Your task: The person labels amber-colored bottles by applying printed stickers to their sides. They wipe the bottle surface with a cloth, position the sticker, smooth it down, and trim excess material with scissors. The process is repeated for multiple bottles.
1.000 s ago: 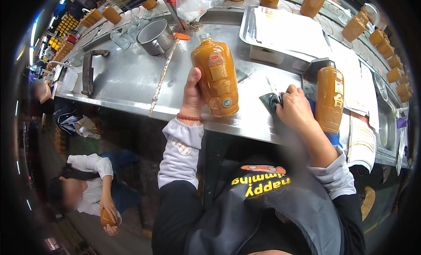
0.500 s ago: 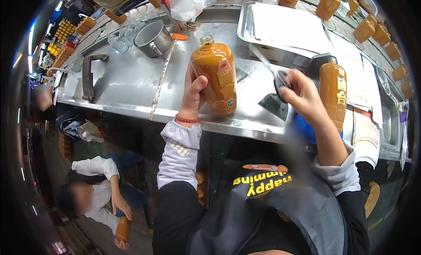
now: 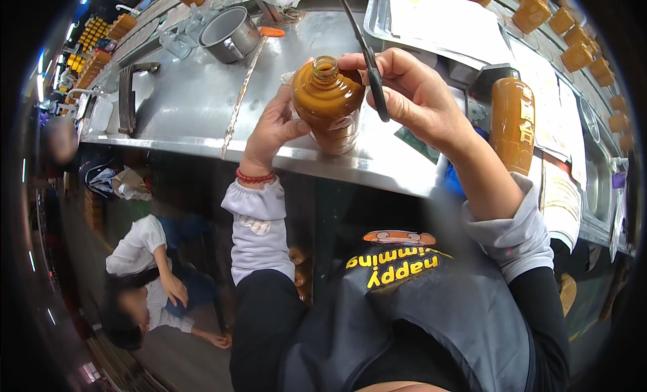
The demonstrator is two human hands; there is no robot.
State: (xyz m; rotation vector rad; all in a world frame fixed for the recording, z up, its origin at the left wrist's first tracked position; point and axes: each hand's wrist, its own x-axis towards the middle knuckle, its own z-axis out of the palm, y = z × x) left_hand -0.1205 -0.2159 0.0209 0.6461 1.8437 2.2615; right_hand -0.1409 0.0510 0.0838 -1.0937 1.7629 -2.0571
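My left hand (image 3: 273, 126) is closed round the left side of a glossy caramel-brown bottle (image 3: 326, 103). The bottle leans with its open glass neck toward me, above the front edge of the metal bench. A small whitish scrap shows by my left fingertips. My right hand (image 3: 411, 88) grips scissors (image 3: 375, 82) with black handles, seen nearly edge-on, the blades pointing up and away. Fingertips of that hand come up against the bottle's right shoulder. Another brown bottle (image 3: 512, 122), with raised gold characters, stands right of my right forearm.
On the metal bench (image 3: 195, 115) are a steel mug (image 3: 230, 36), a thin stick (image 3: 244, 88) with an orange end, and a dark bracket (image 3: 127, 99). A white-lined tray (image 3: 438, 28) lies behind. Several brown bottles line the far right. A person (image 3: 145, 277) sits at lower left.
The bottle has tipped its neck toward me and turned, hiding its raised front label. My right hand has brought the scissors left and up to the bottle's shoulder.
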